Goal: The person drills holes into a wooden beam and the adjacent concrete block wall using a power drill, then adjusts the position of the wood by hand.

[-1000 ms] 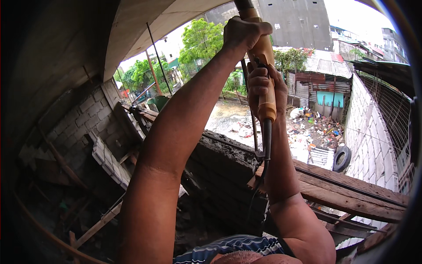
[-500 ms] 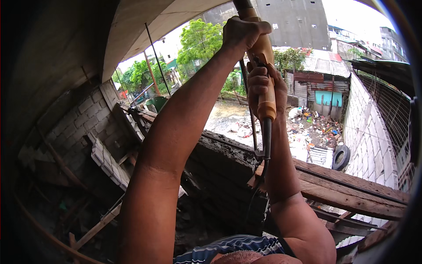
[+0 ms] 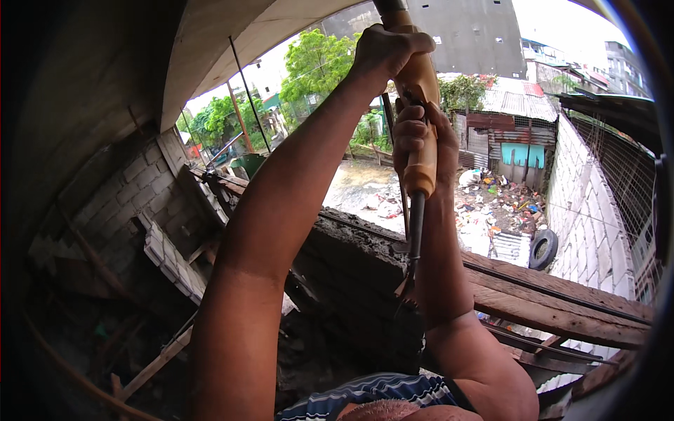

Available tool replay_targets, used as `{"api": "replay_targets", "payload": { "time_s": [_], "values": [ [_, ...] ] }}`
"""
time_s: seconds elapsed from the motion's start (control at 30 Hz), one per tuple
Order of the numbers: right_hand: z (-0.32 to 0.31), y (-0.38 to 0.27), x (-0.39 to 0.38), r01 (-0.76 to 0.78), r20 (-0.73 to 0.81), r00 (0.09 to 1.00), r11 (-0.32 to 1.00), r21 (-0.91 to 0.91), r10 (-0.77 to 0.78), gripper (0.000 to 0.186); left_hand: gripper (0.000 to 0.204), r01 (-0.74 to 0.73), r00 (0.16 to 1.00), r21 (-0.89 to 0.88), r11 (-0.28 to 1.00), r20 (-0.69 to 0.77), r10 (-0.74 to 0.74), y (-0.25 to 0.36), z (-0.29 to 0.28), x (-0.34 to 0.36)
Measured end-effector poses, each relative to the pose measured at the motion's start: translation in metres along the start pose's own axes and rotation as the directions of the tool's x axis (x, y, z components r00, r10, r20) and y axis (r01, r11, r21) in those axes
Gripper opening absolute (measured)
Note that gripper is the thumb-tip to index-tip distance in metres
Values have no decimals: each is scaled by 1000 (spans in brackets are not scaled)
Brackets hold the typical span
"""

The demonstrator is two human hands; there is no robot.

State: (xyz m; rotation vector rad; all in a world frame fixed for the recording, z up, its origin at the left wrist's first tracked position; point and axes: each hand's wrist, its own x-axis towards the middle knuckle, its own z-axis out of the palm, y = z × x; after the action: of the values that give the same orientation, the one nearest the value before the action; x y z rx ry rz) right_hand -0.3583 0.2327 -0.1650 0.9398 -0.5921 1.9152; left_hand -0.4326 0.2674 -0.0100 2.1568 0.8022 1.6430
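Note:
My left hand is wrapped around the upper body of a long tan tool, which is raised nearly upright with a dark metal end at the top of the view. Lower down on the same tool, my right hand grips it, fingers curled over the front near a dark trigger-like part. A dark shaft or cord hangs from the tool's bottom end, between my two raised forearms; exactly where it leads is hidden.
A concrete ceiling slopes overhead. Below are a rough concrete ledge, wooden beams and a block wall on the left. Beyond lie a littered yard with a tyre, a tin shack, trees and a white block wall.
The tool's lower end and the hanging shaft have shifted slightly to the left, along with my right forearm. Both grips stay as they were.

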Motion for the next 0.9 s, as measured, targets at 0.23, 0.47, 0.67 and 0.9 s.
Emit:
{"api": "replay_targets", "payload": {
  "time_s": [0.23, 0.47, 0.67, 0.9],
  "values": [
    [9, 24, -28, 136, -71, 986, 980, -148, -148, 32, 47, 112, 975, -273, 955, 215, -53, 5, 2, -33],
    [-7, 77, -69, 196, -95, 906, 609, -769, -412, 42, 44, 31, 972, -600, 799, 205, 116, 12, -41, -106],
    [-45, 129, -104, 73, -87, 892, 330, -941, -444, 35, 66, 15, 995, -533, 846, 90, 40, -10, -100, -197],
    [-118, 159, -167, -167, -169, 985, 84, -982, -18, 45, 69, 127, 949, -612, 780, -154, -276, -83, -164, -336]
  ]
}}
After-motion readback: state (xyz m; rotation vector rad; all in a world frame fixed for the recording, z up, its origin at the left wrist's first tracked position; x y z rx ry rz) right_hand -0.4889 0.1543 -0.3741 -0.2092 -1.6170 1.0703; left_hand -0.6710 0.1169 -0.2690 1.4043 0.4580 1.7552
